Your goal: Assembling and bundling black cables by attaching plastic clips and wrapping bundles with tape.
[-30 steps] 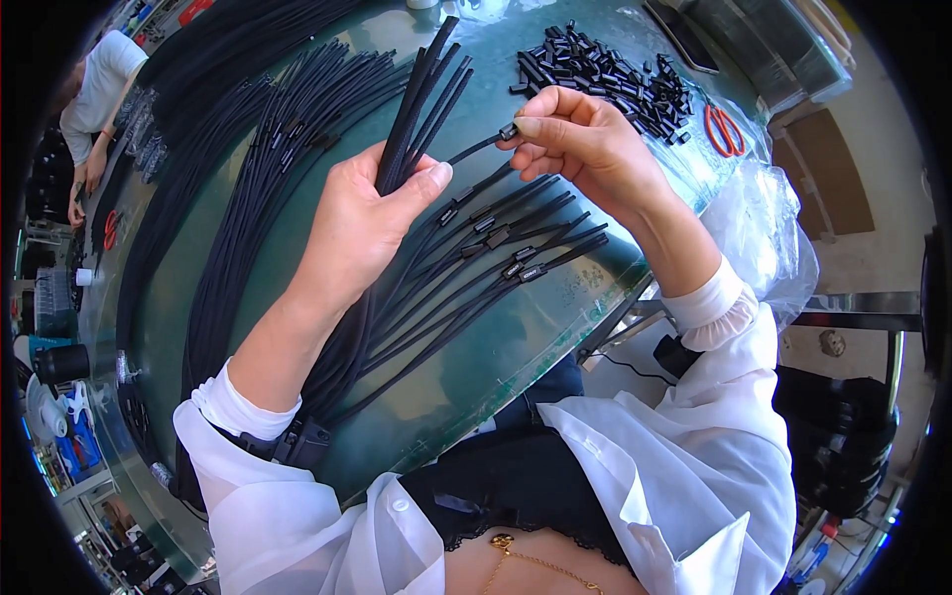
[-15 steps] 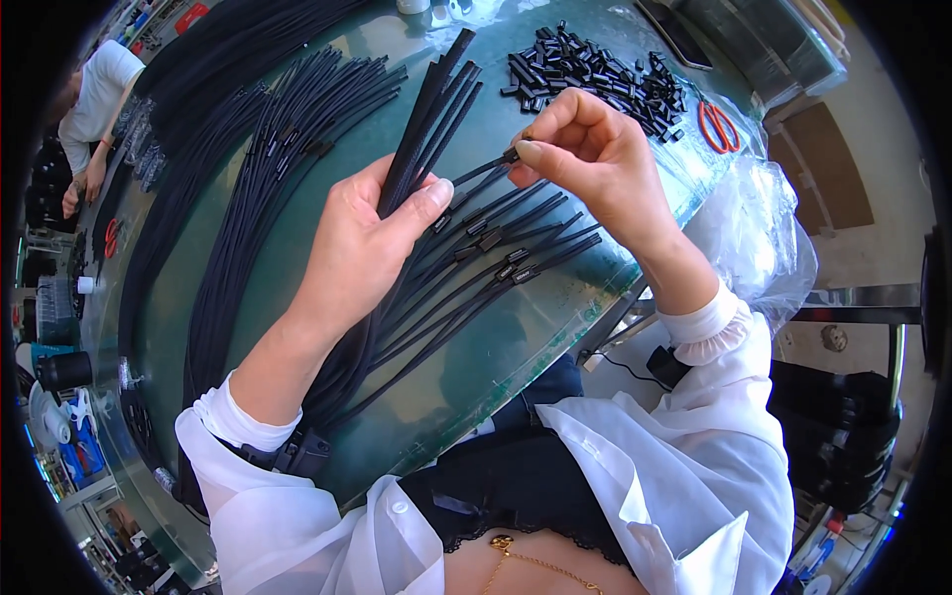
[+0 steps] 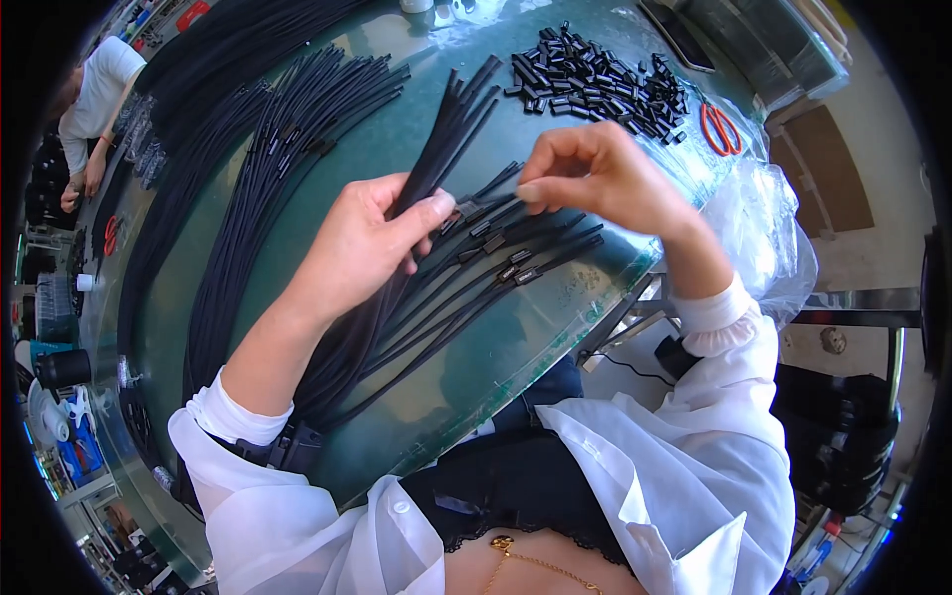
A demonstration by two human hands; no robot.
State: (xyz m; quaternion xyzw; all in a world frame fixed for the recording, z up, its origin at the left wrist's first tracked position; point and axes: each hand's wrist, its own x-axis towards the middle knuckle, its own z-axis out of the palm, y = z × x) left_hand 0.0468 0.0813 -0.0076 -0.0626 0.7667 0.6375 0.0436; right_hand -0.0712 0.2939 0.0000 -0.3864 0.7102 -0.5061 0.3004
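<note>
A bundle of thin black cords [image 3: 451, 124] is gripped in my left hand [image 3: 372, 233], with the cut ends fanning up past my thumb. To its right, my right hand [image 3: 600, 178] is pinched closed, thumb against fingers, at the tip of one black cord. A small dark cord end piece [image 3: 467, 209] sits on that cord beside my left thumb. Below both hands lie more cords with shiny black end pieces [image 3: 516, 266] near their tips, spread out over the green table [image 3: 446, 367].
A heap of loose black end pieces [image 3: 595, 84] lies at the far side, with orange-handled scissors [image 3: 721, 129] and a phone [image 3: 677, 35] near it. Long cord bundles [image 3: 233, 228] cover the left. Clear plastic bags [image 3: 754, 233] hang at the right edge. Another person [image 3: 99, 99] works at far left.
My right hand has come down slightly, toward me. The end piece that was at its fingertips now sits lower on the cord, near my left thumb. The held bundle leans more to the right.
</note>
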